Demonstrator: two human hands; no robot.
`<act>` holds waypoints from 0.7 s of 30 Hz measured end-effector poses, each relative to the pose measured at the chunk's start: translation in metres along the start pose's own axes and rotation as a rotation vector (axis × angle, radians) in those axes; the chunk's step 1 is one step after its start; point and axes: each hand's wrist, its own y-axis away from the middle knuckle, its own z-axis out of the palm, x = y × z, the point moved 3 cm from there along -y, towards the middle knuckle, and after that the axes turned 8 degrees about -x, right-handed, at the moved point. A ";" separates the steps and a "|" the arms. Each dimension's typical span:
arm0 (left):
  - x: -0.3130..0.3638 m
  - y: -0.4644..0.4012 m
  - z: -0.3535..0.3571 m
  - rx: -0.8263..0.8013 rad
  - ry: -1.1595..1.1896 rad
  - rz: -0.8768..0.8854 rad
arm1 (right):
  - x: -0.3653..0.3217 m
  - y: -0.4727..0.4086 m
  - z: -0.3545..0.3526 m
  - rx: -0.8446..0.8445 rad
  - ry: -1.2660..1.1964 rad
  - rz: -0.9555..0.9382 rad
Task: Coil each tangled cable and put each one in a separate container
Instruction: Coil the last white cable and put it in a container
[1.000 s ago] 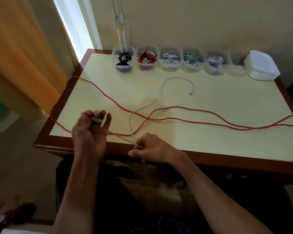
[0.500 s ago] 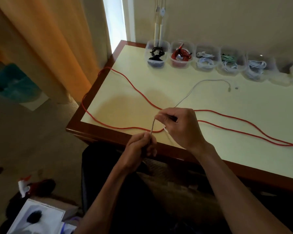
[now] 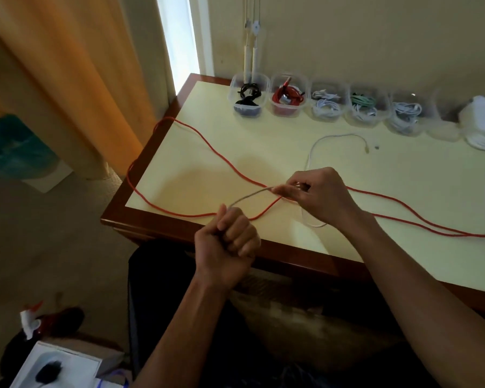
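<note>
Done: five containers filled at 12 o'clock | Now: my left hand fisted around, right hand pinching white cable | Left: red cable uncoiled

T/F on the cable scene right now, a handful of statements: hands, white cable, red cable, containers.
1. Both hands hold the white cable. True: the left hand grips it in a fist and the right hand pinches it.
2. The long red cable is coiled in a container. False: it lies uncoiled across the table, one loop hanging over the left edge.
3. The leftmost container holds a black cable. True.
4. The white cable's far end is in a container. False: its plug lies on the tabletop.
5. All containers in the row are full. False: the rightmost container looks empty.
</note>
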 end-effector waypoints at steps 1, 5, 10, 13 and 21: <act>0.005 -0.005 0.002 0.009 0.115 0.083 | 0.005 0.002 -0.008 0.025 0.026 -0.020; 0.013 -0.034 0.016 0.181 0.351 0.305 | 0.012 0.020 -0.036 0.210 0.131 -0.118; 0.004 -0.075 0.018 0.488 0.377 0.372 | 0.005 0.070 -0.035 0.331 0.241 -0.189; -0.016 -0.082 0.006 0.609 0.187 0.382 | 0.007 0.107 -0.013 0.197 0.209 -0.153; -0.097 -0.034 -0.015 0.244 -1.371 -0.024 | -0.007 0.152 -0.005 0.128 0.145 -0.087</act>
